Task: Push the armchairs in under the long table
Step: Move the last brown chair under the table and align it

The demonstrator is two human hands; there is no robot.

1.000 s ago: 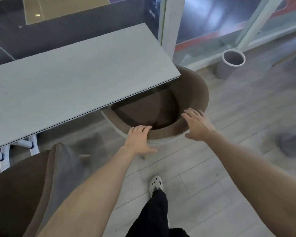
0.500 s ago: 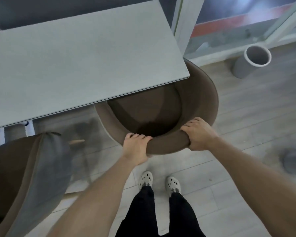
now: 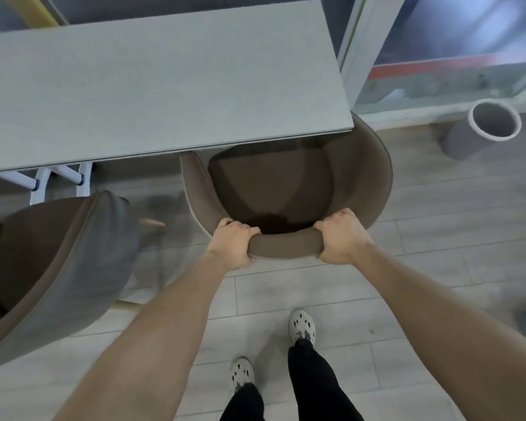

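A brown round-backed armchair (image 3: 286, 183) stands at the right end of the long pale grey table (image 3: 152, 83), its front part hidden under the tabletop. My left hand (image 3: 233, 243) grips the left side of its curved backrest rim and my right hand (image 3: 340, 235) grips the right side. A second brown armchair with a grey outer shell (image 3: 61, 262) stands at the lower left, out from the table and turned at an angle.
White table legs (image 3: 43, 180) show under the table edge at left. A grey cylindrical bin (image 3: 483, 129) stands on the wood floor at the right, beside a glass wall with a white frame post (image 3: 362, 53). My feet are on the floor below.
Both hands went from resting on the backrest rim to gripping it. I have stepped in closer and now look more steeply down at the chair.
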